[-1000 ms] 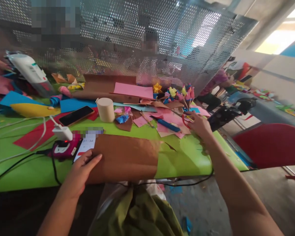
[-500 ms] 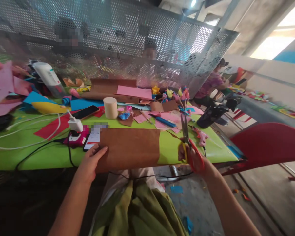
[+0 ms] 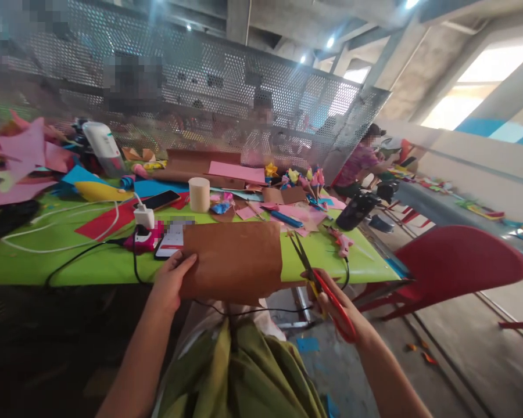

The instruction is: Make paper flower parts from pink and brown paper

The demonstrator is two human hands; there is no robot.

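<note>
A sheet of brown paper (image 3: 235,255) lies at the table's front edge, its near side overhanging my lap. My left hand (image 3: 174,278) pinches its left edge, thumb on top. In my right hand (image 3: 331,299) is a pair of scissors (image 3: 316,276) with red and yellow handles, blades slightly parted and pointing up and left. The blades are just right of the paper, apart from it. A phone with a lit screen (image 3: 169,242) sits beside my left hand, partly covered by the paper. A pink glue gun (image 3: 342,241) lies beyond my right hand.
Behind the paper are a beige cylinder (image 3: 199,194), a blue cutter (image 3: 286,219), paper scraps and paper flowers (image 3: 314,179). Cables run from a pink power strip (image 3: 146,238) at left. A dark bottle (image 3: 355,212) and a red chair (image 3: 457,267) are at right. A perforated metal screen (image 3: 226,104) stands behind.
My right hand has brought the scissors down and left, and the blades have tilted leftward towards the paper. The paper's near right corner now bends. My left hand keeps its hold; the view has shifted.
</note>
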